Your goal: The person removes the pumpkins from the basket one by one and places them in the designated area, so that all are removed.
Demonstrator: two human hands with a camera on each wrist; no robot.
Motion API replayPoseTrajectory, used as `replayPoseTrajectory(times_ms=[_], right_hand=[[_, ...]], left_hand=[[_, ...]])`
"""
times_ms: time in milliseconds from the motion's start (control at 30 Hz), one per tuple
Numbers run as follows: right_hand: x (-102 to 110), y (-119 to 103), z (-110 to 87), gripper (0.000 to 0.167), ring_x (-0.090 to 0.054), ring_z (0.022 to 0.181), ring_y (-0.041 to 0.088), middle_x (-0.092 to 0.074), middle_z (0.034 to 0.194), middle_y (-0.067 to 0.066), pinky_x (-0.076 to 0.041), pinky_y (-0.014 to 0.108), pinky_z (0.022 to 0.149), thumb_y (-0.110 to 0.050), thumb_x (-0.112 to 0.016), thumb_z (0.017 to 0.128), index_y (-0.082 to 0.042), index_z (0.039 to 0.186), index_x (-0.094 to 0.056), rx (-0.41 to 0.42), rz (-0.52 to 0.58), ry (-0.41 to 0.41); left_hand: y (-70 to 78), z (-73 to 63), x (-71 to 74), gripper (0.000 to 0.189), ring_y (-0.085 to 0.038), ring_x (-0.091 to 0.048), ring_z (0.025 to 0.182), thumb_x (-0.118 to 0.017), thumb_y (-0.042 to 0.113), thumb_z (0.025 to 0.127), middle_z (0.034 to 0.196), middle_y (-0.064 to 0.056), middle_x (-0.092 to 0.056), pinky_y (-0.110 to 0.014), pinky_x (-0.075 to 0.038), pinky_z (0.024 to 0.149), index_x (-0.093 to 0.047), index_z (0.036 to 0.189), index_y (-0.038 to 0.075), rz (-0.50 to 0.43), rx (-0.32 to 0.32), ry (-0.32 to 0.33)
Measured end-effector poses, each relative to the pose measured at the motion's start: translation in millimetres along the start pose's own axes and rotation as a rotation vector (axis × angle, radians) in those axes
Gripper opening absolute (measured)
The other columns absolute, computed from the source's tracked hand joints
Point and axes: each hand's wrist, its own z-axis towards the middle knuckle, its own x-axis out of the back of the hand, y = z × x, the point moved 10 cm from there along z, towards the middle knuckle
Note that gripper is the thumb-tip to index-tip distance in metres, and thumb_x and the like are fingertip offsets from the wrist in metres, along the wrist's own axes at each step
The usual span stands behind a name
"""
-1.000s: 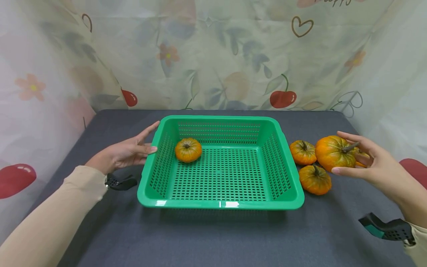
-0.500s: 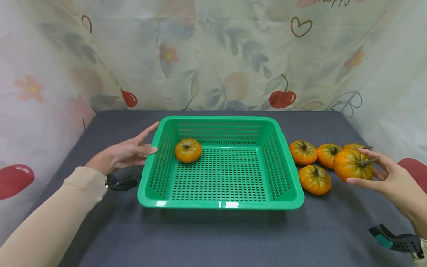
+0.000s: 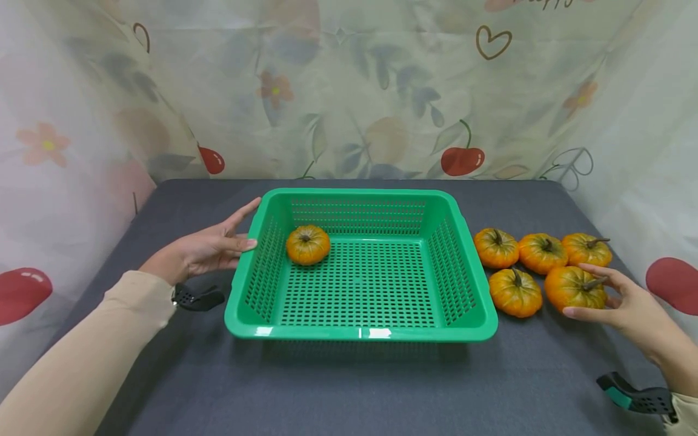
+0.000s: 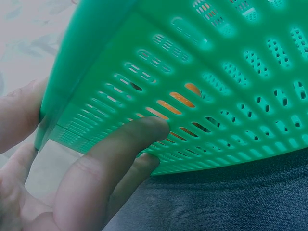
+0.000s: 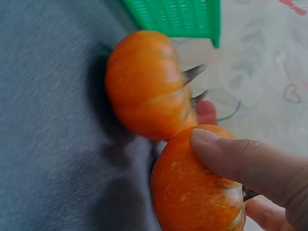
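Observation:
A green plastic basket (image 3: 360, 334) with slotted walls stands mid-table. My left hand (image 3: 202, 251) holds its left rim; in the left wrist view the fingers (image 4: 110, 163) lie against the slotted outer wall. Inside the basket, at the left, sits a small orange pumpkin (image 3: 308, 245). Over on the right, my right hand (image 3: 638, 309) grips another small pumpkin (image 3: 569, 287) by its sides, with the thumb (image 5: 236, 156) across it in the right wrist view. Whether that pumpkin bears on the table is hard to tell. Just left of it lies a further pumpkin (image 3: 515, 293).
Behind the held pumpkin, a row of three pumpkins rests on the table: a left one (image 3: 496, 248), a middle one (image 3: 542, 254) and a right one (image 3: 586, 249). Dark grey cloth (image 3: 349, 393) covers the table. Patterned curtains (image 3: 349, 91) enclose the back and sides.
My right hand has carried its pumpkin right, then lowered it to the front right of the group, uncovering the pumpkins behind. The left hand and basket stay put.

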Motion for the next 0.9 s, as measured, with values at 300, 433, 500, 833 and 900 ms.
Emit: replayPoseTrajectory(times_ms=[300, 433, 500, 833, 900], right_hand=[[-12, 15, 7.0, 0.094, -0.02, 0.125, 0.059, -0.013, 0.147, 0.04, -0.031, 0.072, 0.092, -0.032, -0.073, 0.088, 0.002, 0.153, -0.014, -0.012, -0.002, -0.065], [-15, 17, 9.1, 0.094, -0.018, 0.126, 0.059, -0.017, 0.145, 0.039, -0.026, 0.075, 0.095, -0.031, -0.074, 0.087, 0.004, 0.152, -0.015, -0.009, 0.012, -0.07], [-15, 17, 9.4, 0.094, -0.021, 0.124, 0.059, -0.021, 0.143, 0.038, -0.03, 0.072, 0.092, -0.032, -0.074, 0.087, 0.003, 0.152, -0.015, -0.011, -0.003, -0.076], [-18, 18, 10.3, 0.097, -0.028, 0.119, 0.056, -0.016, 0.147, 0.039, -0.037, 0.064, 0.086, -0.036, -0.072, 0.087, 0.004, 0.152, -0.013, -0.045, -0.03, -0.111], [-18, 18, 10.7, 0.097, -0.026, 0.12, 0.057, -0.014, 0.148, 0.039, -0.036, 0.066, 0.087, -0.037, -0.072, 0.088, 0.004, 0.152, -0.012, -0.049, -0.03, -0.116]], left_hand=[[-0.5, 1.3, 0.5, 0.094, -0.026, -0.067, 0.108, -0.053, 0.001, 0.098, 0.158, -0.024, -0.016, -0.047, -0.054, 0.092, 0.005, 0.15, 0.053, -0.002, 0.001, -0.002], [-0.2, 0.9, 0.4, 0.094, -0.025, -0.067, 0.107, -0.053, 0.002, 0.098, 0.158, -0.024, -0.016, -0.046, -0.055, 0.091, 0.006, 0.15, 0.053, -0.001, 0.0, -0.003], [-0.3, 0.6, 0.4, 0.094, -0.024, -0.067, 0.106, -0.054, 0.002, 0.098, 0.158, -0.024, -0.016, -0.046, -0.055, 0.091, 0.005, 0.15, 0.053, -0.003, 0.001, -0.004], [-0.3, -0.4, 0.4, 0.094, -0.024, -0.068, 0.106, -0.054, 0.002, 0.098, 0.157, -0.025, -0.017, -0.046, -0.055, 0.091, 0.004, 0.15, 0.054, -0.004, -0.001, 0.0], [-0.4, -0.3, 0.3, 0.094, -0.024, -0.068, 0.106, -0.054, 0.002, 0.098, 0.157, -0.025, -0.017, -0.046, -0.055, 0.091, 0.004, 0.15, 0.054, -0.003, -0.003, 0.0]])
